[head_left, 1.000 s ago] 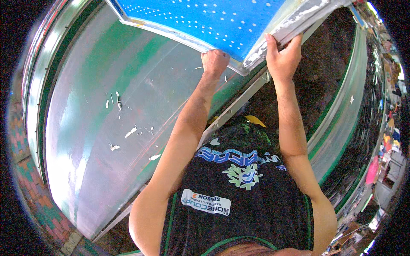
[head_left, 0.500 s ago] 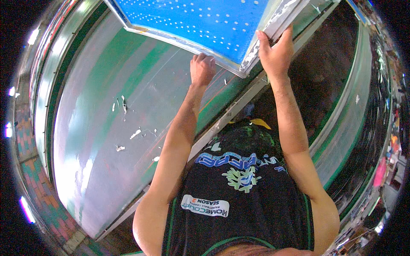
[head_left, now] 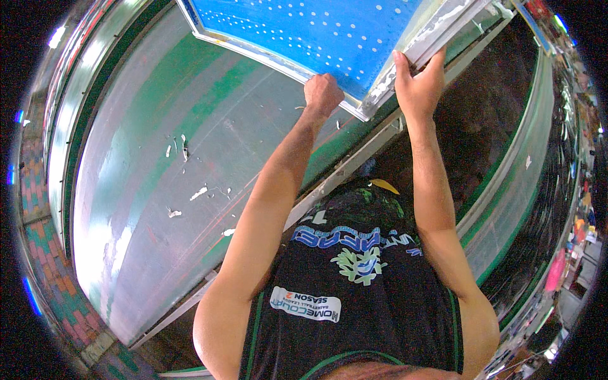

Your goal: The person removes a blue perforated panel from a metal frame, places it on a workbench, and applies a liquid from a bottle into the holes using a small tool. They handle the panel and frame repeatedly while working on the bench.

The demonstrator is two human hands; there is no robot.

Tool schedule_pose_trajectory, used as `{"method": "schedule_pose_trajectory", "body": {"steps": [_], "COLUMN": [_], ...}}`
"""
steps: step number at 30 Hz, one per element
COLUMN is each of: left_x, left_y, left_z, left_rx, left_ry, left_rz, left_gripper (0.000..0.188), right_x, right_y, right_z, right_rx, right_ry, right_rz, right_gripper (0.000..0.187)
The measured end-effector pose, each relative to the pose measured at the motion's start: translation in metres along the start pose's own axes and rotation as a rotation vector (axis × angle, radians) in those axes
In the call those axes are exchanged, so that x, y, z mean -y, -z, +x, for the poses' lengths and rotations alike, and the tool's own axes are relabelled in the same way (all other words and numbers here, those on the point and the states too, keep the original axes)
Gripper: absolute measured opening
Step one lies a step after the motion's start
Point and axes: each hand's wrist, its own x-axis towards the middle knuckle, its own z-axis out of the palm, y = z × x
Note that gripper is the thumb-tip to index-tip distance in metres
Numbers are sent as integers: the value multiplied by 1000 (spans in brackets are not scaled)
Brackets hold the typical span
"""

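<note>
Down the left runs red-and-green brick paving (head_left: 54,266), while over on the right a blurred pink object (head_left: 555,271) shows beyond a green-edged grey tabletop (head_left: 508,215).

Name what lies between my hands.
In the head view, a corner of the blue panel and its pale frame lie between left hand and right hand.

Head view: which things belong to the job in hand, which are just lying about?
In hand:
Blue, white-dotted panel and its pale frame
Right hand, gripping the frame's right side
Left hand, closed at its near edge; contents, if any, hidden
Grey-green streaked table beneath

Apparently just lying about:
White scraps on the table
Pink item, far right, kind unclear
</note>
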Motion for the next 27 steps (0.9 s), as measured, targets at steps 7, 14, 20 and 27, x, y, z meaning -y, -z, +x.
{"method": "schedule_pose_trajectory", "body": {"steps": [7, 14, 20, 27], "left_x": [5, 39, 85, 68], "left_y": [-12, -28, -6, 8], "left_z": [-1, -5, -5, -20], "left_rx": [-78, -216, -348, -130], "left_ry": [-141, -247, -114, -268], "left_rz": [52, 133, -49, 44], "left_gripper": [25, 23, 27, 22], "right_x": [1, 4, 3, 2], "right_y": [-1, 2, 0, 2], "right_z": [3, -3, -1, 0], "right_rx": [-12, -10, -37, 3], "right_ry": [1, -36, 21, -61], "right_rz": [12, -21, -71, -72], "right_gripper": [61, 59, 61, 66]}}
